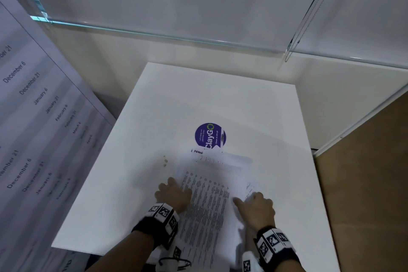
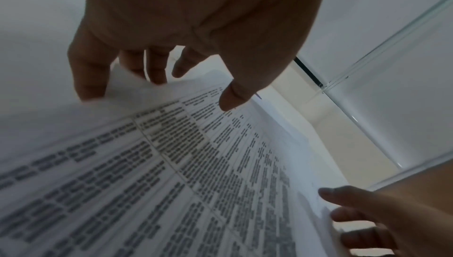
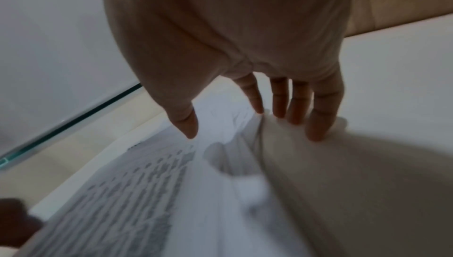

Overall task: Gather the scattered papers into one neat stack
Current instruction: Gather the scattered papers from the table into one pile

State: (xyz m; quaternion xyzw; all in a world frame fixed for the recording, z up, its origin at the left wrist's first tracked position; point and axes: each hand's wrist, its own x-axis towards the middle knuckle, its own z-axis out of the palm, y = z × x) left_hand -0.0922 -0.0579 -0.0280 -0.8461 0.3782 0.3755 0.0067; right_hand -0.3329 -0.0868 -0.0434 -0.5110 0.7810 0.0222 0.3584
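Now, to square the papers (image 1: 206,207) on the table (image 1: 198,99), our left hand (image 1: 173,194) pinches their left edge while our right hand (image 1: 258,208), fingers straight, pushes the right edge inward.

Count taken on one white worktop (image 1: 198,95). The papers (image 1: 209,201) form one overlapping pile; at least three sheets show separate edges, total not determinable. Round purple sticker (image 1: 209,134): one. Grips: two, the left grip (image 1: 173,194) and the right grip (image 1: 257,207). Marker wristbands (image 1: 162,216): two. Dated board (image 1: 33,117): one.
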